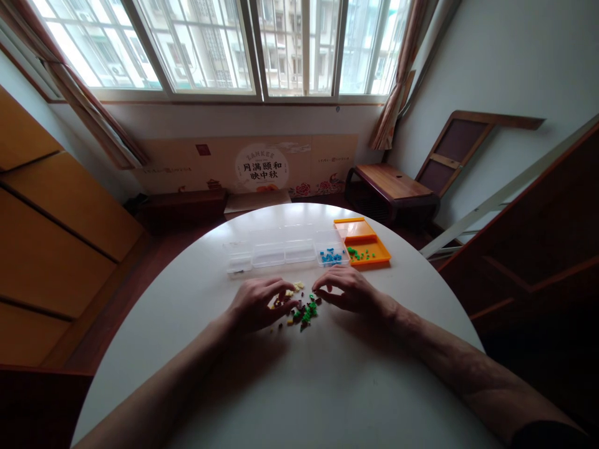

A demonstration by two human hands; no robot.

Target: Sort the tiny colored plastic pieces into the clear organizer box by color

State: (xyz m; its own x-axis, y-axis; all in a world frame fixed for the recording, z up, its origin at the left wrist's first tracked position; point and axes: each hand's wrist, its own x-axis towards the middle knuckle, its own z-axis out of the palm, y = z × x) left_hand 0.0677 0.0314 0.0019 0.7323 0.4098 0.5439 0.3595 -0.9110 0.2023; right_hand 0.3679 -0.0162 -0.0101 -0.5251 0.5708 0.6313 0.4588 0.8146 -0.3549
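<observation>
While daylight comes through the window (210, 47) along the top of the frame, I look down from my remote seat at a round white surface (337, 393) that fills the lower middle. Across its far part, just above the frame's centre line at the bottom, lies a clear compartmented box (283, 251), and at its right end, right of centre, an orange tray (381, 251) sits close beside it; I cannot tell whether they touch.

Below them, the left hand (255, 304) comes in from the lower left and the right hand (347, 288) from the lower right, facing each other over a loose pile. My left fingers are slightly parted, with nothing I can see gripped; my right fingers are curled to a narrow gap, and I cannot tell whether they hold a piece.

Smallest are the pieces: blue pieces (330, 257) in the box's right-hand compartment, some green pieces (355, 254) in the tray, and between the hands a pile of green bits (307, 312), dark ones and pale yellow bits (298, 286).

I judge the step as picking through that pile; the next move calls for a light, exact pinch that leaves neighbouring bits undisturbed.
</observation>
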